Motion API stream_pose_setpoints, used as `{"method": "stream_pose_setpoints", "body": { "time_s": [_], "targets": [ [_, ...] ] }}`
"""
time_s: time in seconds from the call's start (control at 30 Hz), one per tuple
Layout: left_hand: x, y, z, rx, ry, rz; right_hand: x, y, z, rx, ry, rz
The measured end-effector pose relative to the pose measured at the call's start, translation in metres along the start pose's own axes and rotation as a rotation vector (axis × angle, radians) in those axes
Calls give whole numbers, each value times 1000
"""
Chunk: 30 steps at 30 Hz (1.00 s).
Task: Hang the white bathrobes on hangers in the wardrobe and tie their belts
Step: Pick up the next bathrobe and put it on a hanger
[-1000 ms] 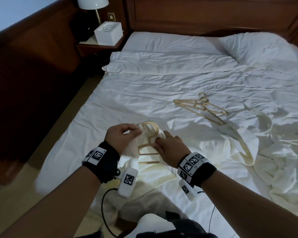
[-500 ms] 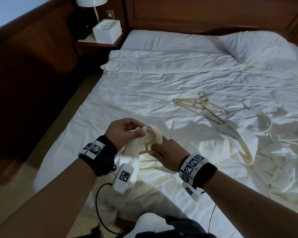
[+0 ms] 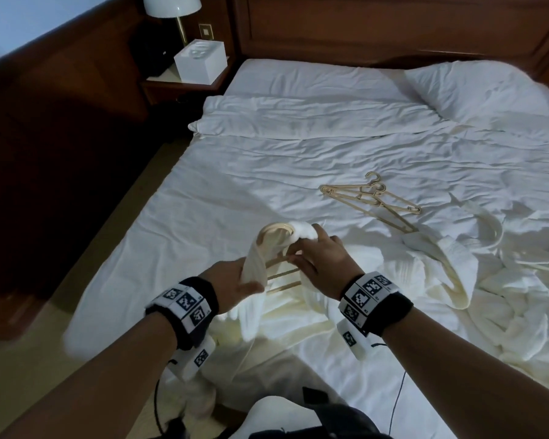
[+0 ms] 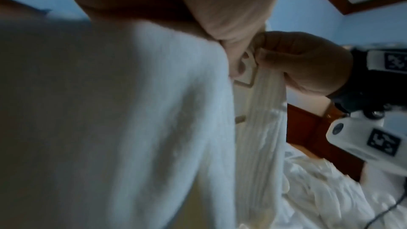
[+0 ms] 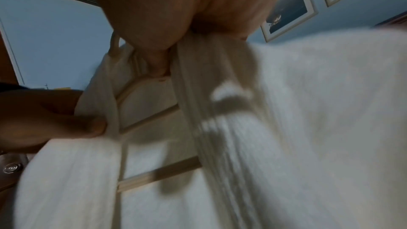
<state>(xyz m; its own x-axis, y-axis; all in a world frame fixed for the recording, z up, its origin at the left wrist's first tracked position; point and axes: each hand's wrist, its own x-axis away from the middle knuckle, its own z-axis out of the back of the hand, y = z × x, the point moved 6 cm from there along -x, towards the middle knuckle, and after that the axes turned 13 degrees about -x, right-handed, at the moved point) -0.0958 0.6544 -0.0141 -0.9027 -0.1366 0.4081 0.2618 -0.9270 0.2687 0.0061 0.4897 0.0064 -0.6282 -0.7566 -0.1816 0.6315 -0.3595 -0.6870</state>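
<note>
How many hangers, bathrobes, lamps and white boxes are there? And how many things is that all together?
Hangers: 3 (held hanger, two loose hangers on the bed)
Bathrobes: 2 that I can tell (held bathrobe, lying bathrobe); the heap at the right may hide more
Lamps: 1 (lamp)
White boxes: 1 (white box)
Total: 7

The hanger (image 3: 278,274) shows only its hook and two bars — the robe (image 3: 257,264) covers its shoulders. The left hand (image 3: 232,280) has its fingertips buried under that robe; the right hand (image 3: 322,264) hides its own behind the collar. Both wrist views are blurred. By the hanger, the lower robe runs off the bed's (image 3: 267,172) near edge — cut off.
</note>
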Motion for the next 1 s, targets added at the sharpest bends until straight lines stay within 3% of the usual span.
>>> {"method": "stream_pose_setpoints", "body": {
  "time_s": [0.13, 0.23, 0.3, 0.37, 0.43, 0.5, 0.57, 0.6, 0.67, 0.83, 0.9, 1.0],
  "targets": [
    [5, -17, 1, 72, 113, 56, -5, 11, 21, 91, 10, 132],
    [7, -29, 5, 14, 156, 136, -11, 20, 40, 230, -90, -52],
    [8, -31, 4, 69, 158, 183, -6, 7, 33, 290, -168, -70],
    [12, -30, 5, 138, 158, 218, 9, -10, 7, 233, -331, 11],
    [21, -25, 7, 224, 198, 212, 27, -23, -5, -35, -454, 56],
    [36, -19, 13, 224, 242, 247, 23, -19, 14, -343, -320, 47],
    [54, -14, 19, 171, 274, 253, 10, -3, 37, -266, -120, 56],
    [64, -13, 22, 169, 300, 242, 4, 4, 41, -115, -116, 56],
    [84, -18, 23, 209, 361, 240, -5, 9, 29, 124, -263, 84],
    [136, -31, -5, 213, 313, 281, -18, -32, -28, 207, -683, 118],
    [165, -51, -14, 262, 286, 314, -25, -63, -48, 180, -764, 168],
    [211, -108, -10, 145, 337, 449, -59, -135, -77, 159, -738, 310]
  ]
}}
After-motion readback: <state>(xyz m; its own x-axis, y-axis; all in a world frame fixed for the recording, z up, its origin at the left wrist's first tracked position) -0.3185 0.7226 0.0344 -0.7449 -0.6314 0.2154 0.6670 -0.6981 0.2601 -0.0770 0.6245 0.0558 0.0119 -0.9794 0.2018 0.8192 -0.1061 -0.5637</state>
